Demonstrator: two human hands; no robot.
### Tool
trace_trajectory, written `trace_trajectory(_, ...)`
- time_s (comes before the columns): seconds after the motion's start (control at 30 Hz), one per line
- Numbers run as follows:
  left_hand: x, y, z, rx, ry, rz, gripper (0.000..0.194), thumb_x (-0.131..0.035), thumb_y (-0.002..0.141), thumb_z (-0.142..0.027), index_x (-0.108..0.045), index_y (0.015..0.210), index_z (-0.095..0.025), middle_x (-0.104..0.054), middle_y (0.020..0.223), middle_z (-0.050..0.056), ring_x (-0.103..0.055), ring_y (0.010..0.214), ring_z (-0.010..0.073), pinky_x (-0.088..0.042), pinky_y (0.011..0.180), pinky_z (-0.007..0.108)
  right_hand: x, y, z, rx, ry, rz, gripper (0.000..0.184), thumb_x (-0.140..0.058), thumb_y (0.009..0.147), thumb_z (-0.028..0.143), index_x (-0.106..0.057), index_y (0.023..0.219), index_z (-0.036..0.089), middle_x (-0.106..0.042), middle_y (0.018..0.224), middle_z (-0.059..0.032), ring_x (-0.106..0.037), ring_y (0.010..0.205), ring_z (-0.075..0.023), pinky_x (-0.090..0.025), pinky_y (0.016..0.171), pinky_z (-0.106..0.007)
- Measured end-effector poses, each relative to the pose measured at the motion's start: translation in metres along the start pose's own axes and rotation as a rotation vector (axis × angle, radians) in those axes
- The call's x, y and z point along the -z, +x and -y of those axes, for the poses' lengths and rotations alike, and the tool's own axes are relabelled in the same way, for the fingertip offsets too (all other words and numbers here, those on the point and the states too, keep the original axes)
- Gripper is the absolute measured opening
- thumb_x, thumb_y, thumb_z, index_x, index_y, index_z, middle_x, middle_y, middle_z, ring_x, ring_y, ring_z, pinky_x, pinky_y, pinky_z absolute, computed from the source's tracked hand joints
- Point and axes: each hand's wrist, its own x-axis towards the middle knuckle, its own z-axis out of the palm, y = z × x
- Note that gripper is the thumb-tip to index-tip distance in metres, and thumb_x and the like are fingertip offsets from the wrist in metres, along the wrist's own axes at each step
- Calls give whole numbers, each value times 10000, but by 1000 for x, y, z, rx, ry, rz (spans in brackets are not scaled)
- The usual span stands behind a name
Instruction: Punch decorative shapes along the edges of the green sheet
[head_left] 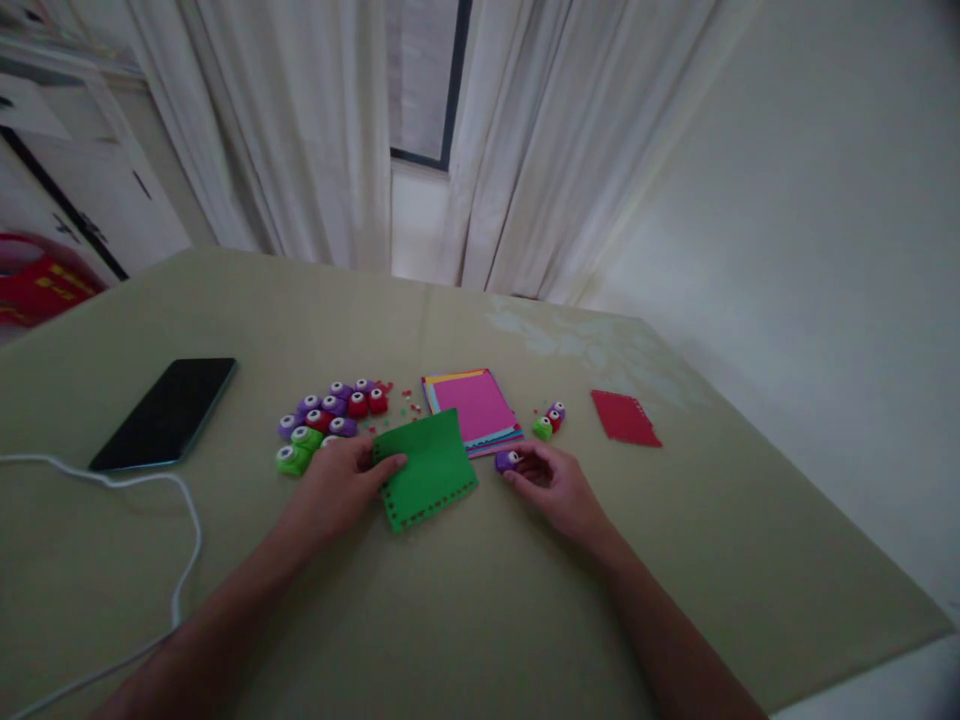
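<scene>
My left hand [346, 480] pinches the left edge of a green paper sheet [431, 465] between thumb and fingers. Small holes run along the sheet's left and lower edges. A small purple craft punch [505, 461] with a white round top is held by the fingers of my right hand [553, 487], just right of the green sheet and apart from it. Behind the sheet lies a stack of coloured paper [480, 400], pink on top. Left of it several purple, red and green craft punches [322, 420] stand grouped, partly hidden by my left hand.
Beyond my right hand sit a few more punches [551, 420]. A red sheet with a notched edge [625, 417] lies farther right. Tiny paper bits [409, 408] are scattered near the stack. At left are a black tablet [169, 412] and a white cable [196, 520].
</scene>
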Motion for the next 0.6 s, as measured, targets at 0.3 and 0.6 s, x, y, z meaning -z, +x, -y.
trace_trajectory(0.3, -10, -7, -9, 95, -82, 52, 414, -714, 771, -619, -770, 733, -211, -761, 672, 21, -682, 622, 236, -504, 578, 306, -7, 0, 8, 41, 22, 12, 260, -736, 869, 227, -714, 1125, 191, -774, 976, -51, -726, 832, -185, -602, 789, -320)
trace_trajectory(0.6, -9, -9, -13, 114, -57, 70, 464, -727, 754, -660, -821, 788, -207, -812, 749, 54, -725, 674, 267, -550, 609, 326, -7, -4, 12, 87, 28, 5, 225, -743, 887, 198, -726, 1112, 212, -767, 1043, -45, -739, 865, -170, -612, 799, -291)
